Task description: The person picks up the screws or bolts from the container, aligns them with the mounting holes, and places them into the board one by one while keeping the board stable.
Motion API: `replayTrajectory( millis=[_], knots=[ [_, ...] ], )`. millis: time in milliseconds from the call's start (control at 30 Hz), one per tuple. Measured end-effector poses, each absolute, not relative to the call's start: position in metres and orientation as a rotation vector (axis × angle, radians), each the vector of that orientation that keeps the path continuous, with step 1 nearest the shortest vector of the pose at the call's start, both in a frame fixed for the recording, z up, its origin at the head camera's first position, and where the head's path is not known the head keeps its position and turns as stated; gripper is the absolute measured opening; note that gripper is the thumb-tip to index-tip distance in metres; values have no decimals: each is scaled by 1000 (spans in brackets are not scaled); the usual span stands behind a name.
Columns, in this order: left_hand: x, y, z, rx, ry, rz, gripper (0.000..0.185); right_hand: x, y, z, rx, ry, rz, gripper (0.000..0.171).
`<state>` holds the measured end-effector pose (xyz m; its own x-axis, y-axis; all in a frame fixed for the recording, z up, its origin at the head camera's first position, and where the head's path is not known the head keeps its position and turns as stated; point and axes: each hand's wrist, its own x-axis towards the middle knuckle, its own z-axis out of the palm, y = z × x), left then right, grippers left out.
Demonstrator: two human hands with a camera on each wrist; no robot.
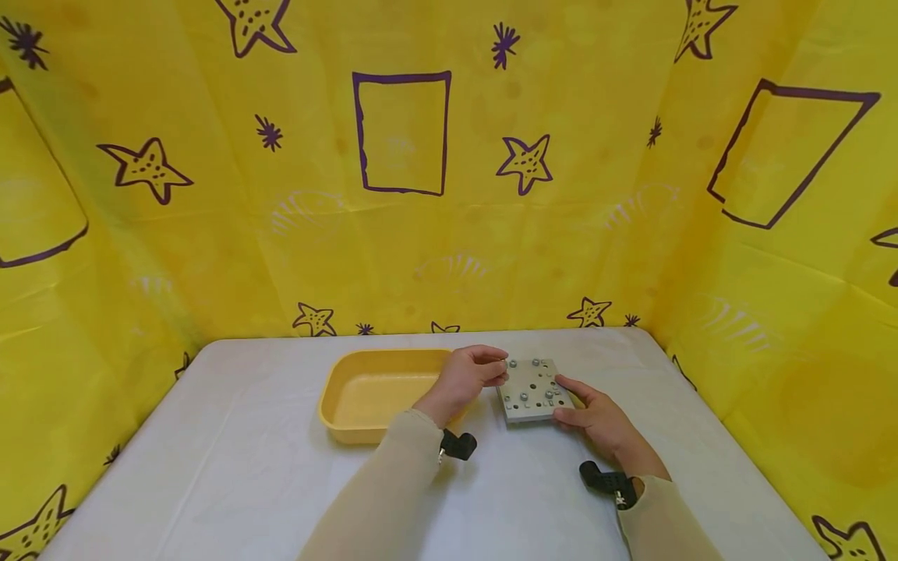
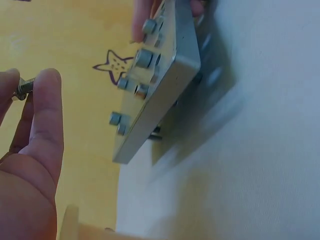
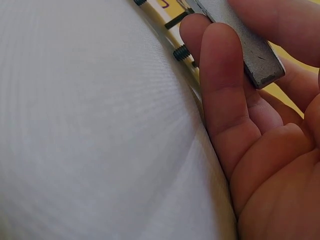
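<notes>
A flat metal plate (image 1: 521,382) with several holes is held at its right edge by my right hand (image 1: 602,421). Socket-head screws (image 2: 144,58) stand up from its top face, and threaded ends (image 3: 180,53) stick out underneath, close over the white tabletop. In the right wrist view, fingers curl under the plate with the thumb side above. My left hand (image 1: 466,379) is at the plate's far left corner in the head view. Between thumb and fingertip it pinches a small bolt (image 2: 24,88) with a visible thread, apart from the plate in the left wrist view.
A yellow plastic tray (image 1: 351,434) sits left of the plate, partly behind my left forearm. White cloth covers the table (image 1: 231,460). Yellow patterned curtains (image 1: 400,257) rise behind the table and at both sides.
</notes>
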<state>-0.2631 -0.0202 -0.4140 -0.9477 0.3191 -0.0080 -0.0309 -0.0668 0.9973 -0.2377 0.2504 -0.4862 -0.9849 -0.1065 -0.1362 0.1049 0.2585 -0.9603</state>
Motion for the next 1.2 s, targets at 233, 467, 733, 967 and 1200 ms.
replayTrajectory(
  millis=[233,467,733,967,1200],
  knots=[
    [-268,0,-413,289,2094,1983,16,-239,250,-485,0,2365,-1791,85],
    [-275,16,-413,311,2260,1812,19,-244,253,-484,-23,2398,-1742,84],
    [-288,25,-421,301,2416,1606,20,-249,253,-485,-9,2356,-1792,85],
    [-289,28,-425,324,2517,1480,17,-246,253,-483,-53,2360,-1787,80],
    [-292,36,-427,371,2603,1348,16,-248,254,-483,-32,2364,-1781,80]
  ],
)
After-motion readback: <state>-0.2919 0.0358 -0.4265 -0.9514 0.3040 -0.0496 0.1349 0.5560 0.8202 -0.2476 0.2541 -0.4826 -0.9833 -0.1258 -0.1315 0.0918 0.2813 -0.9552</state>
